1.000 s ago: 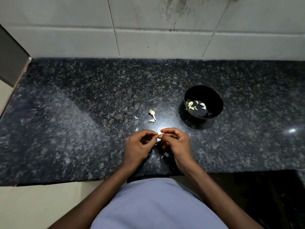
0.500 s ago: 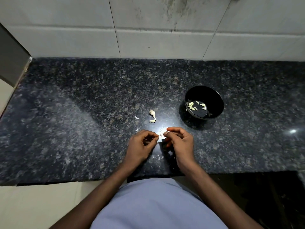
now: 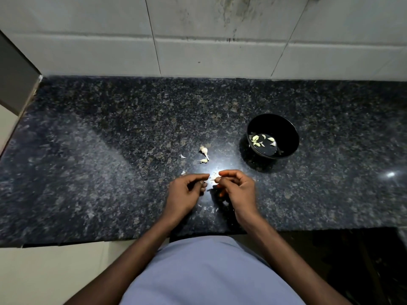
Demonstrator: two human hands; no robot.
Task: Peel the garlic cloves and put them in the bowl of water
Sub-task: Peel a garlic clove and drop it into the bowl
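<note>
My right hand (image 3: 236, 188) pinches a small garlic clove (image 3: 217, 178) between thumb and forefinger, just above the dark granite counter (image 3: 110, 172). My left hand (image 3: 186, 192) is a short gap to its left, fingers curled and thumb tip against the forefinger; I cannot tell whether a scrap of skin is between them. A black bowl (image 3: 291, 137) of water stands to the back right of my hands, with several peeled cloves (image 3: 256, 139) floating in it. Two unpeeled cloves (image 3: 203, 150) lie on the counter just beyond my hands.
Bits of garlic skin (image 3: 209, 209) lie under and around my hands, and another scrap (image 3: 182, 156) lies left of the loose cloves. A tiled wall (image 3: 220, 51) backs the counter. The counter's front edge (image 3: 88, 241) runs close to my body.
My hands, which met on the clove a second ago, have drawn slightly apart. The clove stays in my right hand.
</note>
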